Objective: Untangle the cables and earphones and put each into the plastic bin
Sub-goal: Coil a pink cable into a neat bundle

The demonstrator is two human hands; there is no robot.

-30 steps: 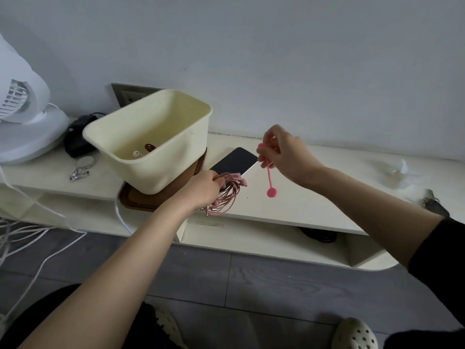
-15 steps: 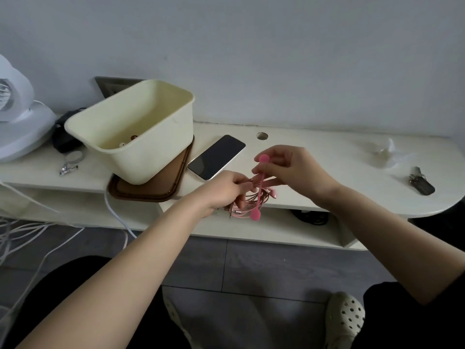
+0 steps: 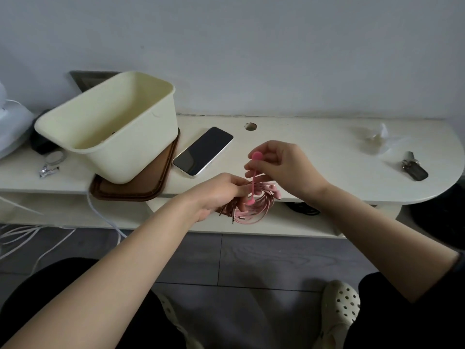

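A coiled pink cable [image 3: 254,211] hangs in front of the shelf's front edge, gripped by my left hand [image 3: 216,193]. A pink cable tie with ball ends [image 3: 254,176] runs down across the coil; my right hand [image 3: 279,167] pinches its upper part. The cream plastic bin [image 3: 130,147] stands tilted on a brown tray [image 3: 156,185] at the left of the shelf, with small items barely visible inside.
A phone [image 3: 203,151] lies right of the bin. Keys [image 3: 414,168] and crumpled wrap [image 3: 377,141] sit far right, a clip and ring [image 3: 51,162] far left beside a white fan [image 3: 10,129]. White cables [image 3: 25,238] trail on the floor.
Both hands came together in front of the shelf edge; my right hand brought the pink tie from beside the phone down onto the coil that my left hand holds.
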